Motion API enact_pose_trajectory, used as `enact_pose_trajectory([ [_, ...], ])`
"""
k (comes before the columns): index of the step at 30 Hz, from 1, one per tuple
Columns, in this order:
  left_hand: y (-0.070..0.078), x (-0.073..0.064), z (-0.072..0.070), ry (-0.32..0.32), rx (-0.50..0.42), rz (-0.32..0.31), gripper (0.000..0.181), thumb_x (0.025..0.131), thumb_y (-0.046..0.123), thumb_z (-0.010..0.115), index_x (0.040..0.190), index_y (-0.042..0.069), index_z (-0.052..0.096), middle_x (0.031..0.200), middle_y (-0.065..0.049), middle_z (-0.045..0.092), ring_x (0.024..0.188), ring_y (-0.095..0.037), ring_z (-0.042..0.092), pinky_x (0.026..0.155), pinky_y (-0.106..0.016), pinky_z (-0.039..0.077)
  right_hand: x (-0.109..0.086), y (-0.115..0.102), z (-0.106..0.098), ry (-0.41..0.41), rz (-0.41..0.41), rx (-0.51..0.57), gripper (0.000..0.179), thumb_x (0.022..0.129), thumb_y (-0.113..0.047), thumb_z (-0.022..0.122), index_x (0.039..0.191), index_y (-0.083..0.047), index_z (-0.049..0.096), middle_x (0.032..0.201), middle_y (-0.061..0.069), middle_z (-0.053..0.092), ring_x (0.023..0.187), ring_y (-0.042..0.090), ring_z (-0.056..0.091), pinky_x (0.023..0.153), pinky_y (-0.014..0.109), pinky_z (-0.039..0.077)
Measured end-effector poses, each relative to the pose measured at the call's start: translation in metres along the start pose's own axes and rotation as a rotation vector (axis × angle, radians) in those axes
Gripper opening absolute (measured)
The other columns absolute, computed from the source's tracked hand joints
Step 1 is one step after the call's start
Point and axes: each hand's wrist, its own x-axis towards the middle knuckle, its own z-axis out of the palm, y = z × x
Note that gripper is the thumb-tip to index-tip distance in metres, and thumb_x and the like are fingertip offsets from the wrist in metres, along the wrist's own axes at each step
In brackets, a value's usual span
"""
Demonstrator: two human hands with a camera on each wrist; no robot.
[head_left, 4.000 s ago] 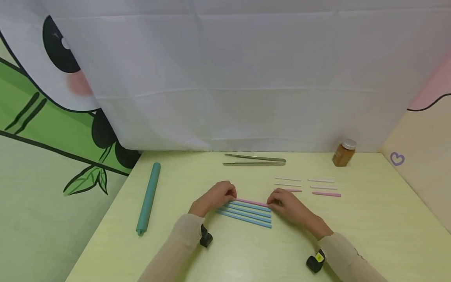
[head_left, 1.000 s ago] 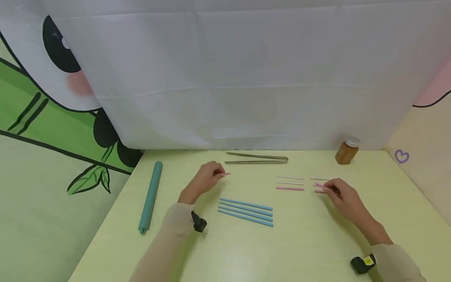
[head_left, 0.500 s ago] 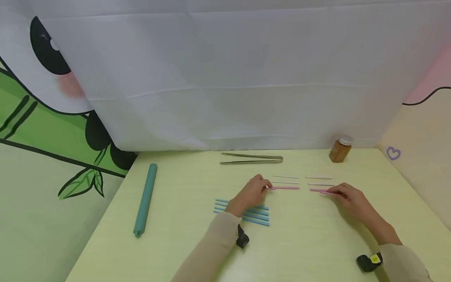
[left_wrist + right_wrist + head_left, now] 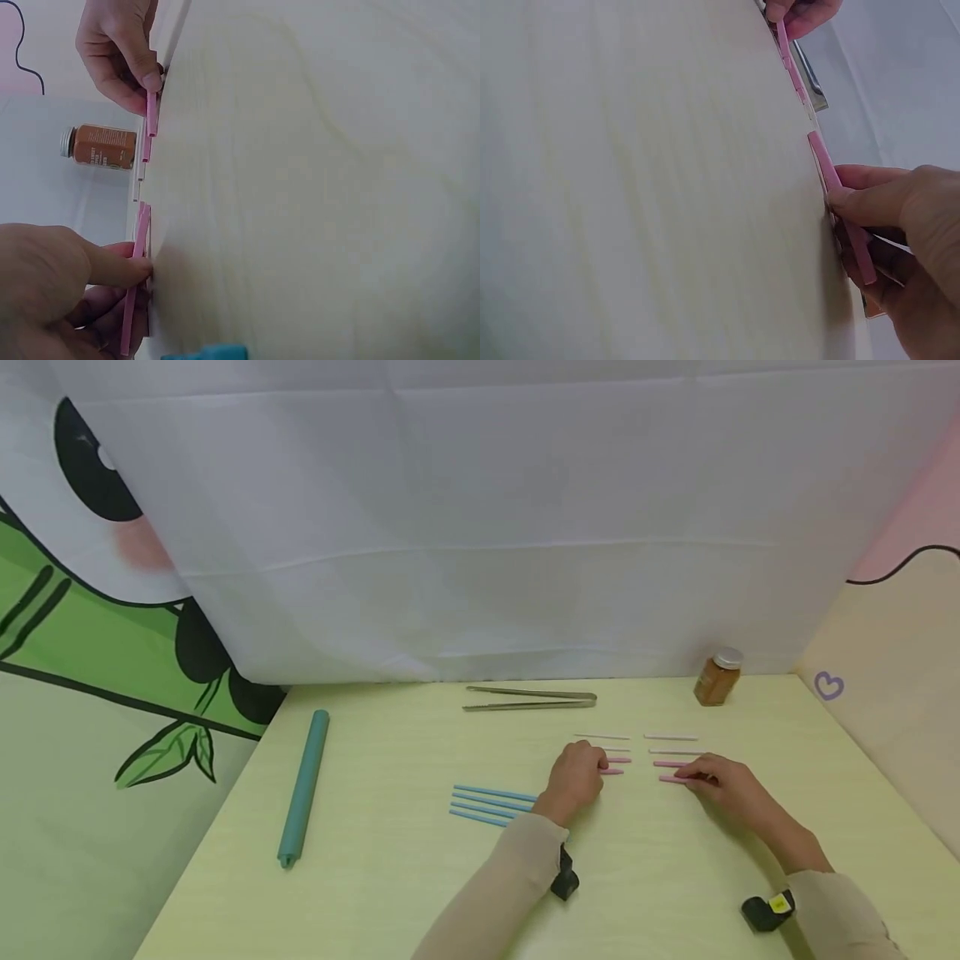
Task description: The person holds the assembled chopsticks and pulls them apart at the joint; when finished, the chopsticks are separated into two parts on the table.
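Note:
My left hand (image 4: 576,781) pinches a short pink stick (image 4: 139,232) between thumb and fingers, at the near end of the left column of sticks. Opposite it, my right hand (image 4: 723,783) pinches another short pink stick (image 4: 825,161) at the near end of the right column. Just beyond each held stick lies one more pink stick, left (image 4: 621,760) and right (image 4: 666,764). Farther back are thin white sticks (image 4: 671,737), two in each column. Several longer blue sticks (image 4: 480,802) lie side by side, partly hidden under my left forearm.
Metal tongs (image 4: 532,702) lie at the back of the table, and a brown jar with a silver lid (image 4: 717,679) stands at the back right. A green roll (image 4: 303,789) lies along the left side. A white cloth (image 4: 480,527) hangs behind the table.
Four seconds ago both hands held one long pink stick above the blue ones; afterwards each held a short piece. My left hand has moved right to the left column; the right hand has come slightly nearer.

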Motion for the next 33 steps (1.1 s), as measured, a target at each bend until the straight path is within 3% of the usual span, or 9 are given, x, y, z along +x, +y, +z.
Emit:
enact_pose_trajectory([
  [7,0.0011,-0.0015,0.0015,0.051,0.018,0.000,0.019,0.085,0.006,0.068,0.096,0.019,0.077,0.091,0.003,0.066,0.088,-0.013,0.059,0.078,-0.019,0.048,0.0001,0.0019,0.0036,0.043,-0.049,-0.053,0.018,0.078,0.002,0.073,0.092,-0.009,0.076,0.090,0.001,0.069,0.087,0.018,0.062,0.075,0.032,0.051],
  [11,0.0014,-0.0012,0.0024,0.071,0.028,0.023,0.019,0.084,0.006,0.069,0.095,0.019,0.077,0.090,0.003,0.066,0.085,-0.013,0.059,0.075,-0.019,0.048,0.0010,0.0017,0.0045,0.071,-0.077,-0.062,0.018,0.076,0.003,0.074,0.090,-0.008,0.076,0.085,-0.002,0.067,0.081,0.013,0.060,0.070,0.029,0.050],
  [15,0.0023,-0.0016,0.0024,0.070,0.035,0.031,0.019,0.083,0.007,0.070,0.095,0.019,0.077,0.089,0.003,0.065,0.083,-0.013,0.058,0.075,-0.019,0.048,0.0015,0.0008,0.0043,0.068,-0.077,-0.064,0.018,0.076,0.003,0.074,0.091,-0.007,0.076,0.084,-0.003,0.065,0.078,0.008,0.057,0.068,0.028,0.050],
  [24,0.0032,-0.0025,0.0074,0.067,0.015,0.016,0.019,0.085,0.007,0.070,0.095,0.020,0.077,0.092,0.003,0.065,0.085,-0.015,0.058,0.077,-0.022,0.049,0.0014,-0.0003,0.0039,0.059,-0.073,-0.087,0.017,0.076,0.001,0.075,0.091,-0.007,0.076,0.083,-0.001,0.064,0.075,0.016,0.059,0.067,0.032,0.050],
  [33,0.0052,-0.0027,0.0088,0.046,0.056,0.025,0.021,0.088,0.008,0.067,0.101,0.021,0.075,0.094,0.003,0.063,0.085,-0.015,0.057,0.076,-0.023,0.048,0.0005,0.0004,0.0049,0.087,-0.093,-0.105,0.019,0.076,0.002,0.075,0.093,-0.007,0.076,0.082,-0.001,0.064,0.073,0.015,0.057,0.065,0.031,0.047],
])
